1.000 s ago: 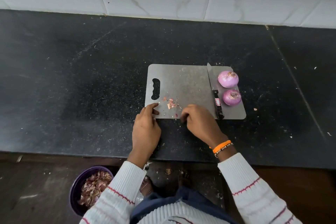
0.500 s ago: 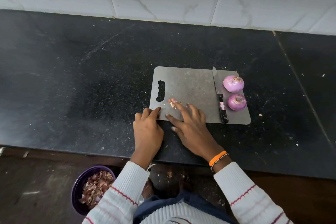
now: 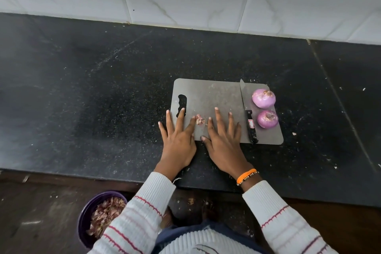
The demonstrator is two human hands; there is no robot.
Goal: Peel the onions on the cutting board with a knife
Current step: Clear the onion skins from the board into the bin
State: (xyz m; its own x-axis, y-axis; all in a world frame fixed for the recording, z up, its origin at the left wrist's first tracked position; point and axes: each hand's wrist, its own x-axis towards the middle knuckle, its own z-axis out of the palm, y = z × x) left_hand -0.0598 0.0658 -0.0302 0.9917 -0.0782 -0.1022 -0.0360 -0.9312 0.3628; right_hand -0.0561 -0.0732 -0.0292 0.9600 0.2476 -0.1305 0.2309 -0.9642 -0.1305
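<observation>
The left hand (image 3: 179,140) lay flat with its fingers straight and spread wide, palm down, the fingertips resting on the near left part of the cutting board (image 3: 214,95); it held nothing. The right hand (image 3: 223,140) was just beside it, at 3 o'clock from it, also flat and wide with straight fingers on the board, and it held nothing too. Between the two index fingers there was a small heap of onion skin scraps (image 3: 200,119), touching or nearly touching both hands. From the right hand, at about 2 o'clock, the knife (image 3: 248,117) lay on the board with its black handle toward the person and its blade pointing to 12 o'clock; the hand was near it but apart from it. Further to 3 o'clock of the knife, two peeled purple onions stood on the right edge of the board: the far onion (image 3: 263,98) beside the blade and the near onion (image 3: 267,119) beside the handle, close to each other. The board rested on a black countertop (image 3: 103,93). At 7 o'clock from the left hand, below the counter edge, a purple bowl (image 3: 85,215) held many onion skins. An orange wristband (image 3: 245,176) was on the right wrist.
</observation>
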